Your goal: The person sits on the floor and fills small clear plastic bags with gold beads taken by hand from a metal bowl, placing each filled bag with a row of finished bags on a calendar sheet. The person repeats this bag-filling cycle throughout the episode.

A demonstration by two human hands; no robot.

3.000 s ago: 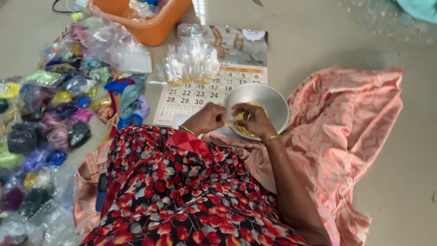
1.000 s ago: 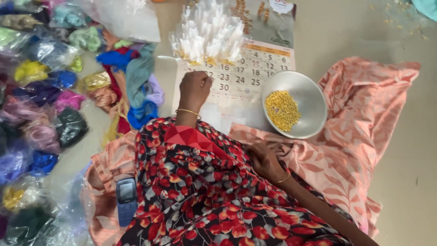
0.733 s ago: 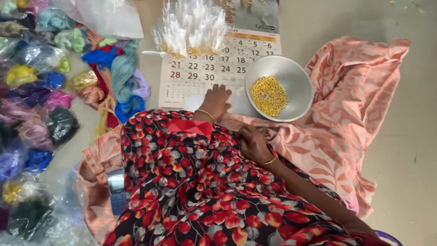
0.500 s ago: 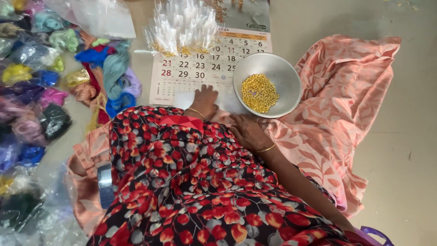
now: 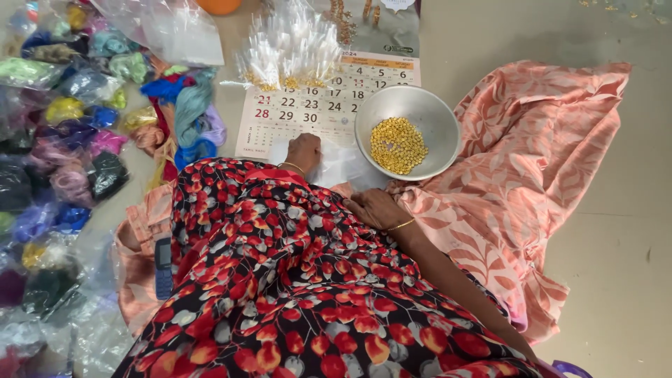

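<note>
Hands by bowl of yellow beads
Left hand (image 5: 304, 150) presses a clear bag (image 5: 341, 164) on the calendar (image 5: 280, 115); right hand (image 5: 374, 208) rests loose, empty, near steel bowl (image 5: 437, 119).

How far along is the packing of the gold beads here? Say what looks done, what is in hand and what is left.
Done: a heap of small clear packets with gold bits inside lies on the calendar. In hand: the left hand rests on a clear packet by the calendar's edge, while the right hand rests on the red patterned lap, holding nothing visible. Left: loose gold beads fill part of the steel bowl.
</note>
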